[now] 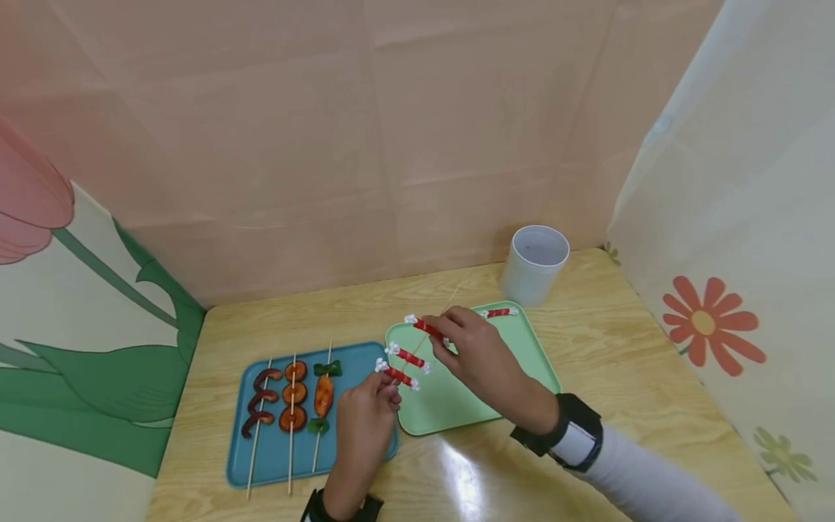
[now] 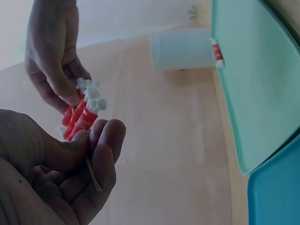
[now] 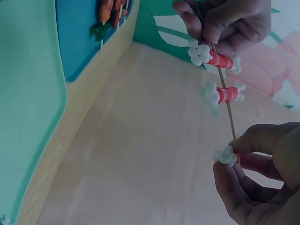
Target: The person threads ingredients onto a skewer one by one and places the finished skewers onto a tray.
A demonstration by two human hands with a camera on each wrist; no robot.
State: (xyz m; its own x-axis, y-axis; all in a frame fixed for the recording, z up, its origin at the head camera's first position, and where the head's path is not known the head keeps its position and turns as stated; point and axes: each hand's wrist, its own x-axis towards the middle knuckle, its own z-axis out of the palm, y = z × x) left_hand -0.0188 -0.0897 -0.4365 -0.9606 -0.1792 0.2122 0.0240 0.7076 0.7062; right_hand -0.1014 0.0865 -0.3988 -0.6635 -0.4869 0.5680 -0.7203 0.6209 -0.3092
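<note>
My left hand point(image 1: 364, 424) pinches the lower end of a thin wooden skewer point(image 3: 230, 117), whose tip pokes out below the fingers in the left wrist view. Two red pieces with white flower-shaped ends, one point(image 3: 228, 94) above another point(image 3: 220, 60), are threaded on the stick with a gap between them. Farther up, my right hand point(image 1: 479, 355) grips a third such piece point(image 1: 427, 328) between thumb and fingers, with the stick running through or behind it. Both hands are raised above the trays. A loose red-and-white piece point(image 1: 500, 312) lies at the green tray's far right corner.
The green tray point(image 1: 450, 417) sits beside a blue tray point(image 1: 359, 355). On the blue one lie three skewers of toy food: curled brown pieces point(image 1: 259, 399), round slices point(image 1: 293, 394), and an orange piece with green ones point(image 1: 323, 395). A white cup point(image 1: 531, 268) stands near the wall.
</note>
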